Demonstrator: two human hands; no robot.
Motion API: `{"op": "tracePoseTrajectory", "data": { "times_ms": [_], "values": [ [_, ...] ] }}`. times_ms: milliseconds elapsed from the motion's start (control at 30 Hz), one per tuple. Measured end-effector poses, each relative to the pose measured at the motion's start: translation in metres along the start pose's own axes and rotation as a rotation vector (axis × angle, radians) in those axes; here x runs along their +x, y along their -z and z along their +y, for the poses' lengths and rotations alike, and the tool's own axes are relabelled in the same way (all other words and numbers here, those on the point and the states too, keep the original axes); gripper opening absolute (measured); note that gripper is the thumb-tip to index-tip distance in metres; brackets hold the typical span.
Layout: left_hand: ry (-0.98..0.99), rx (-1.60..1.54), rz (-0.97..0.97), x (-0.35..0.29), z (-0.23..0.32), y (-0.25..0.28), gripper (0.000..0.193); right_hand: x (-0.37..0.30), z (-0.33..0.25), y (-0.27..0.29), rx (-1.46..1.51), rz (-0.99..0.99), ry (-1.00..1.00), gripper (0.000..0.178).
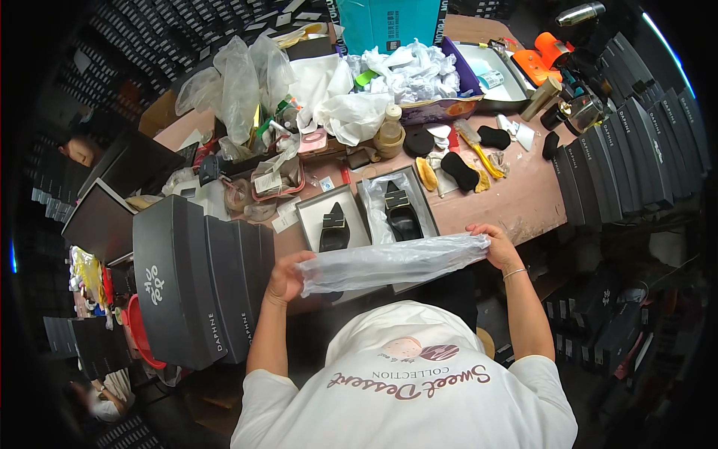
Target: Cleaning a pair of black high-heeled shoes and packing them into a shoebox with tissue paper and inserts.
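Fingers (pixel 477 227) clamped on either end, left hand (pixel 284 277) and right hand (pixel 502 248) stretch the translucent plastic wrapping (pixel 393 265), seemingly keeping it taut before boxed black shoes (pixel 404 221).

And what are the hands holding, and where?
A whitish plastic film, stretched sideways: the left hand grips its left end, the right hand its right end.

Milky-white plastic sheet (pixel 393 263); black shoes (pixel 406 223) with gold-edged buckles (pixel 396 200); dusty-pink worktop (pixel 516 202); far off, turquoise box (pixel 363 30), purple tray (pixel 437 113).
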State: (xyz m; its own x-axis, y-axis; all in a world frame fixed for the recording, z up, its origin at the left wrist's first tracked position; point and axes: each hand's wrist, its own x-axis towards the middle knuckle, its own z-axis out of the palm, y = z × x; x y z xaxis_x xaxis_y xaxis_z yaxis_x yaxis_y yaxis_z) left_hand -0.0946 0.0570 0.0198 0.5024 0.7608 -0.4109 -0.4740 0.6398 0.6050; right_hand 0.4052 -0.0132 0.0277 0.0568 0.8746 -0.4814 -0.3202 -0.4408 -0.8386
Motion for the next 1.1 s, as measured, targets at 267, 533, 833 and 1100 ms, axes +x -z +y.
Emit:
{"op": "tracePoseTrajectory", "data": {
  "times_ms": [267, 533, 833, 1100],
  "values": [
    [-0.184, 0.972, 0.124, 0.005, 0.02, -0.006, 0.014, -0.004, -0.009, 0.037, -0.823, 0.018, 0.129, 0.026],
    [-0.405, 1.233, -0.047, -0.016, 0.06, -0.087, 0.024, 0.032, -0.039, -0.15, -1.18, -0.632, 0.343, 0.048],
    [-0.546, 1.46, 0.102, -0.015, 0.054, -0.058, 0.035, -0.02, -0.008, 0.007, -1.564, -0.246, 0.277, 0.013],
    [-0.491, 1.462, 0.0, 0.002, 0.059, -0.091, 0.033, -0.012, -0.063, -0.105, -1.006, -0.18, 0.602, 0.056]
  ]
}}
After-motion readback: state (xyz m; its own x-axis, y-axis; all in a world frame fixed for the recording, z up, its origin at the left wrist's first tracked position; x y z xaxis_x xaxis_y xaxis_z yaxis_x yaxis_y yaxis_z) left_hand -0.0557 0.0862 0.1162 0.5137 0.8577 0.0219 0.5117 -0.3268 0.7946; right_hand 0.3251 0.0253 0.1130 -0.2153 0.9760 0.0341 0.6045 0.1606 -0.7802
